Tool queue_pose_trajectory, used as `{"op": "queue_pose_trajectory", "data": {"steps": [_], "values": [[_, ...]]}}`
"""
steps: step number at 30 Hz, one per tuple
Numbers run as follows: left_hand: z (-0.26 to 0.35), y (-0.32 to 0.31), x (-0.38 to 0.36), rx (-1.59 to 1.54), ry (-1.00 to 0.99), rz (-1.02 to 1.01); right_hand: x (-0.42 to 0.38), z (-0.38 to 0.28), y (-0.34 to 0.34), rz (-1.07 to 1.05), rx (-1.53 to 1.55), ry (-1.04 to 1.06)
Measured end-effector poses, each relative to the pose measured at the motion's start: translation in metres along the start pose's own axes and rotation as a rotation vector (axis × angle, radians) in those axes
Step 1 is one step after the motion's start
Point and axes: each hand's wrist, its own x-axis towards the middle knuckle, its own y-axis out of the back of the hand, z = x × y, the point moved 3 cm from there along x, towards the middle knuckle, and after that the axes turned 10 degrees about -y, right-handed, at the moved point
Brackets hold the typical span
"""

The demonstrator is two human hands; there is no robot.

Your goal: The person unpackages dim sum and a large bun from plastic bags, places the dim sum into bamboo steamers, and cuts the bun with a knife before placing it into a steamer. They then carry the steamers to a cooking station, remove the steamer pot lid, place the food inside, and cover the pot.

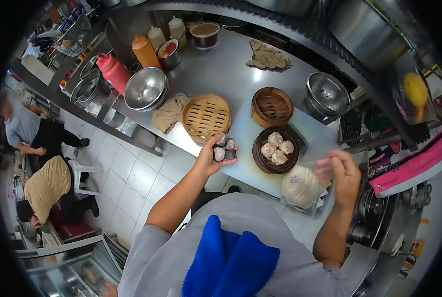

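My left hand [212, 157] is closed around a cluster of dumplings [224, 148], held just left of a round bamboo steamer basket [260, 161] that holds several pale dumplings [277, 147]. My right hand [343, 174] hovers to the right of that basket, fingers pinching clear plastic film [316, 168] over a bag with a round white dough-like lump [300, 186]. An empty bamboo steamer basket [272, 106] stands behind, and a bamboo steamer lid [206, 117] lies to the left. All sit on a light board [240, 133] on the steel counter.
Steel bowls [146, 88], a red bottle [113, 72], an orange sauce bottle [145, 51], small containers and a cloth [170, 113] crowd the counter's left. A colander [327, 92] stands at the right. Two people [42, 163] are on the tiled floor at the left.
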Motion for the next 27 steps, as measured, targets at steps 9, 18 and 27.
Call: {"op": "queue_pose_trajectory", "data": {"steps": [9, 18, 27], "values": [[-0.013, -0.049, 0.009, 1.395, -1.016, -0.225, -0.003, 0.059, -0.006, 0.041, 0.084, -0.223], [-0.020, -0.048, 0.001, 1.751, -1.030, -0.355, 0.040, 0.094, -0.006, 0.110, 0.486, -0.363], [-0.001, -0.131, -0.029, 1.071, -0.888, -0.401, 0.057, 0.101, -0.029, -0.033, 0.650, -0.437]]}}
